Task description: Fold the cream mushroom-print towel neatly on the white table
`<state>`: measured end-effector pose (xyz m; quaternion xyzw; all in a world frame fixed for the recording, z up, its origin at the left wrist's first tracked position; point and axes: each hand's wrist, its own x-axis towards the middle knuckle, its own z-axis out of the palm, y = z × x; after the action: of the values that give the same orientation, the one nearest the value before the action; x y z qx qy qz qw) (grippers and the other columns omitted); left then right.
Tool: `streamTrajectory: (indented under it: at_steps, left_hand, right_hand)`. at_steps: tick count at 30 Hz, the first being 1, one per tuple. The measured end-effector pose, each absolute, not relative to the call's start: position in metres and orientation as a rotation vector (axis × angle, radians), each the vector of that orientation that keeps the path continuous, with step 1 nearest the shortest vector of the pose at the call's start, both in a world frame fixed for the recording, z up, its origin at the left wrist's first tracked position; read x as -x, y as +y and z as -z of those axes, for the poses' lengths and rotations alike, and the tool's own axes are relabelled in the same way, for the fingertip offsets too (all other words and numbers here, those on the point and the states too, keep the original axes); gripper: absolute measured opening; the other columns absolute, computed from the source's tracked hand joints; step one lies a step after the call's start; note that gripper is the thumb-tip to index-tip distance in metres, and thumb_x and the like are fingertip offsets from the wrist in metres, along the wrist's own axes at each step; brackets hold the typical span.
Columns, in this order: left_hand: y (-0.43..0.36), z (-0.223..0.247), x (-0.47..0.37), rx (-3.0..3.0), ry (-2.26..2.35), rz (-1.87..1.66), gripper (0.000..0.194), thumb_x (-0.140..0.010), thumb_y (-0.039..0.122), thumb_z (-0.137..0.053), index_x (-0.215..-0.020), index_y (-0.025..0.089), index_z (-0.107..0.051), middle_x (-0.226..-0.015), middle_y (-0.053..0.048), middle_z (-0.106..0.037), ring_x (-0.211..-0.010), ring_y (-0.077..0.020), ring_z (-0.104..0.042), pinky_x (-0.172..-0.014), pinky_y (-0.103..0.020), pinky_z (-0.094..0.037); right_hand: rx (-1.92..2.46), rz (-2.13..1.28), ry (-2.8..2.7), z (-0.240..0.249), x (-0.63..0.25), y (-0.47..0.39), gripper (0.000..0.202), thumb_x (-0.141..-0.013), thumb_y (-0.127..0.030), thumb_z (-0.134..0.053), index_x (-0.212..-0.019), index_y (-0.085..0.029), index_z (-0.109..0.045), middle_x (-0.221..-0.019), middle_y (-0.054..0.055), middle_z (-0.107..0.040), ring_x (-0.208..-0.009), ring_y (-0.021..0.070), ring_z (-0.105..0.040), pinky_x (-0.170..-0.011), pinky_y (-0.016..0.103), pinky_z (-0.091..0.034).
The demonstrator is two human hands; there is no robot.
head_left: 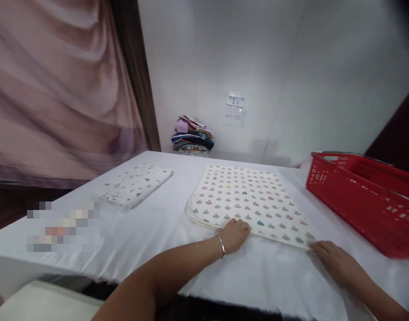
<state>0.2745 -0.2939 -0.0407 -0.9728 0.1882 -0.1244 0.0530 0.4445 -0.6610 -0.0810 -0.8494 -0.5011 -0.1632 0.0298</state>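
Observation:
A white blanket [246, 200] printed with small grey motifs and a few coloured ones lies flat on the table. Its near-left corner is rounded and shows more than one layer. With fingers curled, my left hand [236, 234] grips the middle of the near edge; a silver bracelet circles that wrist. At the near-right corner, my right hand [331, 258] holds the cloth at its fingertips, slightly blurred. To the left lies a separate folded white cloth [135, 183] with small dark prints, apart from both hands.
A red plastic basket [358, 200] with metal handles stands on the right of the white-covered table [150, 236]. Folded textiles [192, 138] are stacked by the wall. A pink curtain [57, 89] hangs at left. A pixelated patch hides something on the table's left side.

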Motion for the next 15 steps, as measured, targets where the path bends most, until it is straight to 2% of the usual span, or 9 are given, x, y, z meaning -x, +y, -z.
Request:
streamTrajectory:
  at_steps: [4,11,15]
  left_hand:
    - [-0.297,0.044,-0.275,2.942,0.545,0.422,0.016,-0.083,0.014,-0.047,-0.098,0.013,-0.053,-0.094,-0.008,-0.056,-0.085,-0.0200,-0.049,-0.067,-0.034,-0.036]
    - [-0.285,0.043,-0.271,2.919,0.434,0.401,0.015,-0.085,0.013,-0.043,-0.095,0.012,-0.054,-0.093,-0.009,-0.056,-0.084,-0.0208,-0.049,-0.066,-0.035,-0.035]
    - [-0.278,0.039,-0.269,2.932,0.288,0.314,0.016,-0.085,0.013,-0.044,-0.097,0.013,-0.054,-0.096,-0.010,-0.057,-0.085,-0.0215,-0.049,-0.065,-0.035,-0.034]
  right_hand:
    - [2.562,0.594,-1.613,0.101,-0.454,-0.666,0.042,-0.071,-0.023,-0.051,-0.110,-0.027,-0.066,-0.110,0.026,-0.059,-0.096,0.0247,-0.062,-0.075,0.040,-0.044]
    - [2.486,0.592,-1.674,0.113,-0.470,-0.668,0.040,-0.075,-0.025,-0.044,-0.106,-0.030,-0.069,-0.106,0.026,-0.062,-0.091,0.0228,-0.064,-0.073,0.041,-0.043]
    - [2.448,0.643,-1.698,0.114,-0.478,-0.664,0.038,-0.071,-0.025,-0.046,-0.098,-0.031,-0.071,-0.103,0.025,-0.063,-0.086,0.0251,-0.065,-0.072,0.042,-0.043]
